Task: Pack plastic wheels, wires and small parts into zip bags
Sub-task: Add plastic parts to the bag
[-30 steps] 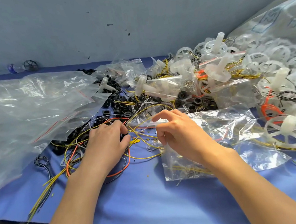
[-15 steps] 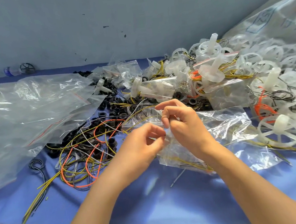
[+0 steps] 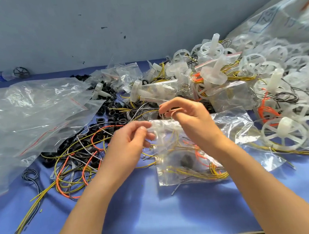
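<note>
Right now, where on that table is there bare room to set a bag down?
Free: the blue cloth along the near edge, in front of the held zip bag, and a strip at near right in front of the white wheels. Crowded: the wire tangle at left, the big clear bags behind it, and the wheels themselves.

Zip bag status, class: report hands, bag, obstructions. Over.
Left hand pinches zip bag top corner. Right hand curled over its mouth, grip unclear. Yellow and orange wires inside. Loose wires crowd the left side.
</note>
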### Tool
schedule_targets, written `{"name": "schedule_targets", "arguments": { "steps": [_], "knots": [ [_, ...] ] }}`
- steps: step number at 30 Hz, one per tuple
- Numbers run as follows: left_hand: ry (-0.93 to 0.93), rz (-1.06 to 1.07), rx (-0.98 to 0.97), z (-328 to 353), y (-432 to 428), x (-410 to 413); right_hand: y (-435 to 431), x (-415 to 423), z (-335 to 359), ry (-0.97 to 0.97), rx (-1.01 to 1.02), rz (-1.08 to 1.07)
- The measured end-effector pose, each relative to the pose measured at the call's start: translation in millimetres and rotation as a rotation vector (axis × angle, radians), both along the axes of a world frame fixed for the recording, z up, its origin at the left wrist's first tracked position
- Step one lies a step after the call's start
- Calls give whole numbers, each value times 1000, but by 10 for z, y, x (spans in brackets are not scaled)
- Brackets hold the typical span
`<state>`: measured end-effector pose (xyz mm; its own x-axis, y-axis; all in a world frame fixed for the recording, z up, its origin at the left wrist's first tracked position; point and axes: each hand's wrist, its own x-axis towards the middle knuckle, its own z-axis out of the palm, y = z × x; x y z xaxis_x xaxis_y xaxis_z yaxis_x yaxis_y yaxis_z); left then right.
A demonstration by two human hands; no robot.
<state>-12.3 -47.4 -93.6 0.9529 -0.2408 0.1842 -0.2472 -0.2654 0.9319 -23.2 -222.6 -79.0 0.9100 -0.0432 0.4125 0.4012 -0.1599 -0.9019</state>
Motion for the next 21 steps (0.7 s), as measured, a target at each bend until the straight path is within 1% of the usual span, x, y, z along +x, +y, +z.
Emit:
{"name": "schedule_targets", "arguments": {
  "steps": [2,3,4,5,7,8,9,12,14,15,18,21],
  "knots": [
    [-85,121,-32,23,27,6,-47,-9,65,21,73,-22],
    [-130,157,-39,30,25,-5,-76,-5,90,46,145,-24],
    [-185,178,-26,37,15,-25,-111,6,110,85,258,-19],
    [-253,183,6,48,-7,-51,-150,21,138,137,412,-5],
    [-392,136,100,54,-80,-119,-241,48,186,222,742,38],
    [-439,86,155,48,-128,-152,-289,57,199,235,844,53],
    [-475,29,221,32,-174,-180,-327,59,207,240,899,62],
    [-544,-147,482,-87,-251,-202,-365,57,186,255,948,55],
    [-528,-249,631,-182,-252,-175,-361,61,156,268,979,40],
    [-514,-288,671,-219,-242,-161,-352,61,146,274,998,37],
    [-508,-306,640,-262,-221,-133,-328,75,106,295,1032,22],
    [-517,-224,580,-240,-211,-107,-311,112,75,314,1008,-23]
  ]
}}
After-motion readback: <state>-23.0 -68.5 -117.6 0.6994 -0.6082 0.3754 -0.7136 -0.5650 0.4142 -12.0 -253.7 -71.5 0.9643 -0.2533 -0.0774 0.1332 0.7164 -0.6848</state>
